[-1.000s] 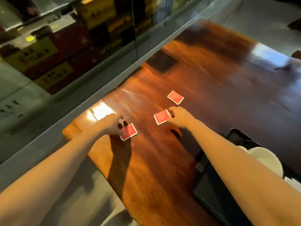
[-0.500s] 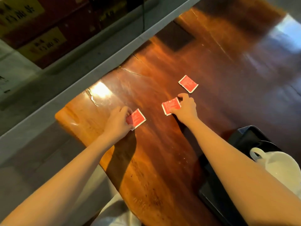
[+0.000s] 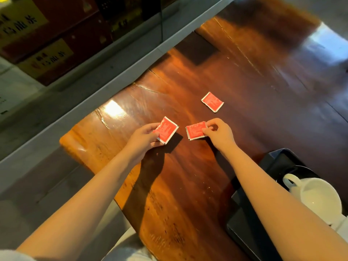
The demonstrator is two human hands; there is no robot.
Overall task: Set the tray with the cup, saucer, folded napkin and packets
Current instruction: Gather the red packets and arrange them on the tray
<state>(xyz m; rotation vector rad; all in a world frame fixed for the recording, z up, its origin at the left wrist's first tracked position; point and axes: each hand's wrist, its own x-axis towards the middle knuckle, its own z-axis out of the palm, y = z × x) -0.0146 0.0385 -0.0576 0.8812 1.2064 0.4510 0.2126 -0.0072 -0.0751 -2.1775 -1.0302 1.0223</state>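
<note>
left hand (image 3: pixel 145 137) is pinching the first red packet (image 3: pixel 167 130) with curled fingers and thumb | right hand (image 3: pixel 219 133) is pinching the second red packet (image 3: pixel 195 131) by its edge | third red packet (image 3: pixel 212 101) is lying just past the right fingertips, not touching | white cup (image 3: pixel 318 196) is sitting on the black tray (image 3: pixel 244 232), far behind the fingers

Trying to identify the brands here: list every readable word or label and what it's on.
"乌龙茶", probably: upper yellow label on boxes behind glass, blurred.
Lower yellow label: similar characters, too blurred.
Left packet, middle packet, far packet: white print, unreadable.
</note>
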